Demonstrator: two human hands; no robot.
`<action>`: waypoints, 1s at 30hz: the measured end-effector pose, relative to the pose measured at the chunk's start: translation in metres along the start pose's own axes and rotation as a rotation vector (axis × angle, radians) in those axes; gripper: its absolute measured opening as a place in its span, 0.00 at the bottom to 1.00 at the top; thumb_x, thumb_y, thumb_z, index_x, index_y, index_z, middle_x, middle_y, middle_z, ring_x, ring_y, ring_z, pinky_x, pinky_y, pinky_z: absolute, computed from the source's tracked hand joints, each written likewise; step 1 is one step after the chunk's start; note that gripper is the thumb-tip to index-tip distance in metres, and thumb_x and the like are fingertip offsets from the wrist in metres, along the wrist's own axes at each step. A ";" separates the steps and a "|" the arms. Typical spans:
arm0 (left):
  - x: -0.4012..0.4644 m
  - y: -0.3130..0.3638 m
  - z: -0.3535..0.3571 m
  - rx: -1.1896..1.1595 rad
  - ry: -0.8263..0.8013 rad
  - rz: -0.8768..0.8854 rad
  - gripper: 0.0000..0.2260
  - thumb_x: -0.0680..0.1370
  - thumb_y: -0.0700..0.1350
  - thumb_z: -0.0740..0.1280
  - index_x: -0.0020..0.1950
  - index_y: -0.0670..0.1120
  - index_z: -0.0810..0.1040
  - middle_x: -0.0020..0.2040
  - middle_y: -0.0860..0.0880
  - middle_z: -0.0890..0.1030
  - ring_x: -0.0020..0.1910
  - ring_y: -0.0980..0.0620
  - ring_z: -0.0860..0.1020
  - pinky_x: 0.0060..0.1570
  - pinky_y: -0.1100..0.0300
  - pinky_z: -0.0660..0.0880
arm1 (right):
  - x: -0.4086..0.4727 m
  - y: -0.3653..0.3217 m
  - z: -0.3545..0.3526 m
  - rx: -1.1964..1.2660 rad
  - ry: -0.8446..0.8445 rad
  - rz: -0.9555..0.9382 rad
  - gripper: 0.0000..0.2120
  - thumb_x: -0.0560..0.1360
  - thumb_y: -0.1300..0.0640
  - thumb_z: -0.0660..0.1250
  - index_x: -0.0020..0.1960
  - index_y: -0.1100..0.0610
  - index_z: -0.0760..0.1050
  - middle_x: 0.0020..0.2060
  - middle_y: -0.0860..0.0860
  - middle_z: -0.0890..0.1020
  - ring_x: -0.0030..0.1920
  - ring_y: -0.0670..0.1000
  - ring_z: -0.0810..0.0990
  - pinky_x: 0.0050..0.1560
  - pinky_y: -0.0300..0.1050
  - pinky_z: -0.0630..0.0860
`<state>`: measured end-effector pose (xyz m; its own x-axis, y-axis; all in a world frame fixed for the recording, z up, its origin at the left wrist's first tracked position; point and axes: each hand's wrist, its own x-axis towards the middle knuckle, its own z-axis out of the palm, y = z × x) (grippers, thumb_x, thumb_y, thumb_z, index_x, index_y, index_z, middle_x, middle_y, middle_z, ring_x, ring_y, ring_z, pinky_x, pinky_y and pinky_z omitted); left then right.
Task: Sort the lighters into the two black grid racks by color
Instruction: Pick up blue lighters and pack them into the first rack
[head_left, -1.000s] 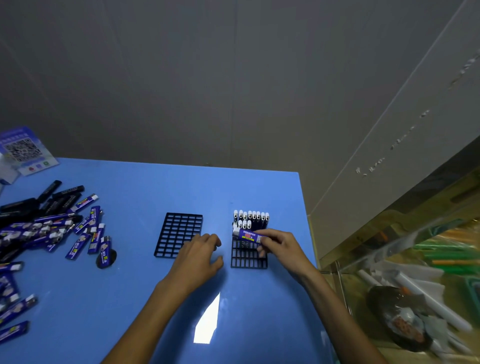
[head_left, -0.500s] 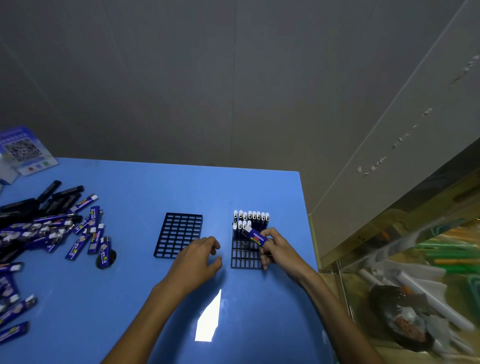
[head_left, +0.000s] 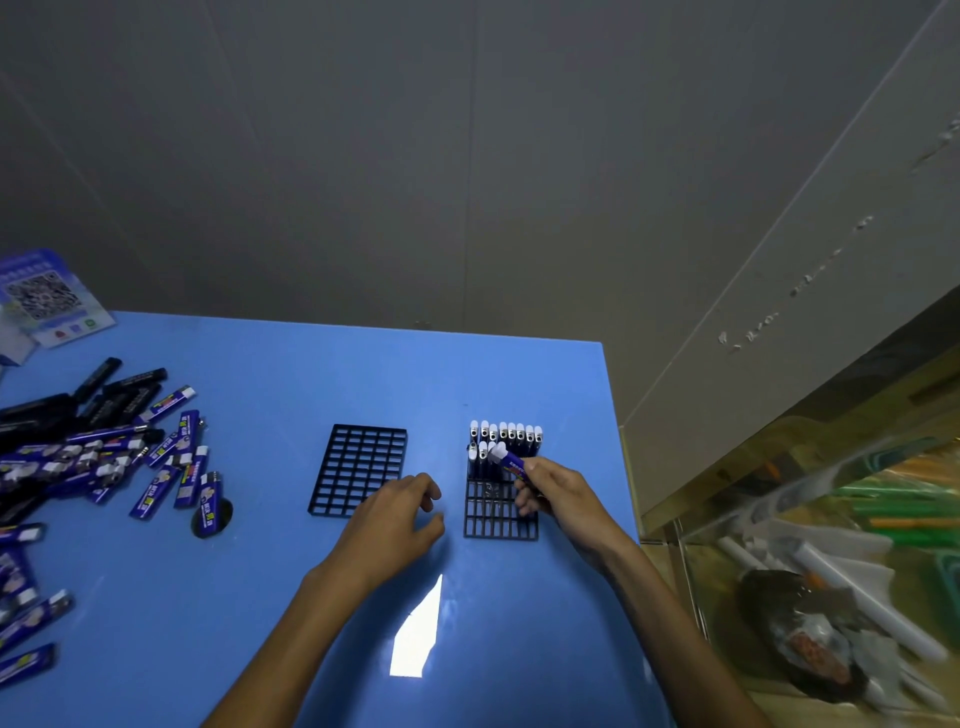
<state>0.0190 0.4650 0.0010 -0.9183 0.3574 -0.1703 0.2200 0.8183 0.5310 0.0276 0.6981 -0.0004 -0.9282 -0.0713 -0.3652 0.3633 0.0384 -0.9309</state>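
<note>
Two black grid racks lie on the blue table. The left rack (head_left: 358, 470) holds nothing. The right rack (head_left: 493, 519) has several blue lighters with white caps (head_left: 511, 434) standing in its far rows. My right hand (head_left: 553, 493) pinches a blue lighter (head_left: 509, 460), tilted with its white cap up and to the left, just over the rack's second row. My left hand (head_left: 395, 519) rests on the table between the racks, fingers loosely curled, holding nothing. A pile of loose blue lighters (head_left: 104, 462) and black lighters (head_left: 98, 389) lies at the far left.
A printed card with a QR code (head_left: 47, 296) stands at the back left. The table's right edge (head_left: 623, 467) runs close to the right rack; beyond it is a glass-topped surface with clutter (head_left: 810, 597). A grey wall stands behind the table.
My right hand has tilted the blue lighter from lying crosswise toward upright and brought it up to the filled rows. My left hand has barely shifted.
</note>
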 end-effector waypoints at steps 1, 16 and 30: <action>0.000 0.000 0.000 -0.002 0.000 0.000 0.11 0.78 0.49 0.65 0.59 0.50 0.74 0.52 0.56 0.76 0.48 0.59 0.72 0.47 0.67 0.68 | 0.001 0.001 -0.001 0.025 -0.012 -0.002 0.12 0.83 0.57 0.56 0.47 0.62 0.75 0.34 0.52 0.78 0.37 0.49 0.77 0.44 0.42 0.76; 0.002 -0.004 0.002 -0.020 -0.027 -0.006 0.10 0.78 0.50 0.65 0.58 0.51 0.74 0.50 0.57 0.76 0.47 0.59 0.73 0.45 0.68 0.68 | -0.002 0.003 -0.002 0.045 -0.144 -0.002 0.05 0.79 0.65 0.63 0.51 0.61 0.67 0.47 0.60 0.85 0.46 0.55 0.83 0.49 0.40 0.77; 0.001 -0.006 0.001 -0.030 -0.042 -0.010 0.10 0.78 0.50 0.65 0.58 0.51 0.74 0.51 0.57 0.77 0.45 0.60 0.73 0.43 0.69 0.68 | 0.009 0.006 0.006 -0.153 -0.036 0.011 0.16 0.84 0.49 0.49 0.59 0.49 0.74 0.38 0.49 0.73 0.35 0.45 0.70 0.41 0.37 0.69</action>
<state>0.0176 0.4610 -0.0030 -0.9059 0.3678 -0.2100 0.1999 0.8084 0.5536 0.0223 0.6918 -0.0095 -0.9197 -0.1057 -0.3781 0.3544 0.1905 -0.9155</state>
